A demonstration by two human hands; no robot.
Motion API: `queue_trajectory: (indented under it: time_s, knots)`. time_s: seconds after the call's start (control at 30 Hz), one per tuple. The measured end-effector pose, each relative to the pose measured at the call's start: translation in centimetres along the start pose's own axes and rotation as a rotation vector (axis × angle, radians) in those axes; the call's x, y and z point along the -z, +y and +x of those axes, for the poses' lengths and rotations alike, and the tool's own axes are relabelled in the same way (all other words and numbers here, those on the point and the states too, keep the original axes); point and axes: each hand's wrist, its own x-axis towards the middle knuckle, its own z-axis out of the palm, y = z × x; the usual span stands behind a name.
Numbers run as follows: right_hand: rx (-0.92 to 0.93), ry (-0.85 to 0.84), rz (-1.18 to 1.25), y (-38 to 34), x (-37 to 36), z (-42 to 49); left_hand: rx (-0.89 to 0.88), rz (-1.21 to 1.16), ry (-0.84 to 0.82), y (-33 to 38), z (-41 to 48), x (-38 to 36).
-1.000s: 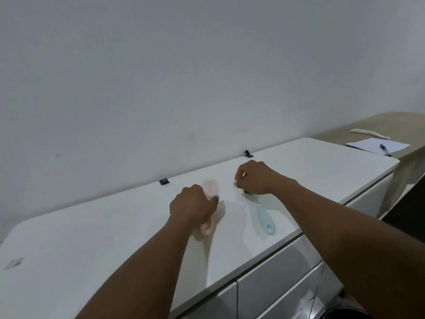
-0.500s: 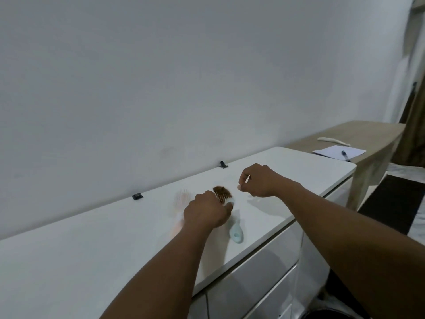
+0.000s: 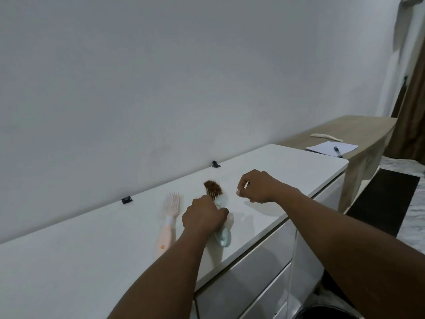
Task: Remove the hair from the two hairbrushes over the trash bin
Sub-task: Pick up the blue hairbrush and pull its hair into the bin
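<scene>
Left hand grips the pale blue plastic hairbrush, brown hair clump uppermost, on the white surface. Right hand pinches a thin stick. We judge hair may spill here: black bin rim sits at 5 o'clock.

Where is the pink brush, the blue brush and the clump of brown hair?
pink brush (image 3: 164, 236): head view, on its handle.
blue brush (image 3: 224, 238): head view, on its handle end.
brown hair (image 3: 212, 186): head view, middle of the clump.
</scene>
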Motion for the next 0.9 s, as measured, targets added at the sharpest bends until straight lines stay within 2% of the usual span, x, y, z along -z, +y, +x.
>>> queue_trajectory:
  time_s: [0.17, 0.33, 0.57, 0.73, 0.9]
  knots:
    - [-0.022, 0.080, 0.008, 0.7, 3.0, -3.4, -0.104, -0.130, 0.038, 3.3, -2.2, 0.7]
    - [-0.092, 0.208, -0.018, 3.3, 6.9, -7.6, -0.286, -0.223, 0.059, 8.2, -4.9, 0.5]
    - [-0.199, 0.349, 0.179, 8.8, 9.7, -13.7, -0.468, -0.247, 0.026, 13.4, -9.2, -4.0]
    - [-0.299, 0.416, 0.348, 14.6, 7.8, -16.5, -0.587, -0.274, -0.064, 15.2, -12.0, -10.0]
    - [-0.460, 0.497, 0.582, 21.4, 1.8, -18.3, -0.606, -0.235, -0.209, 13.7, -13.8, -18.3]
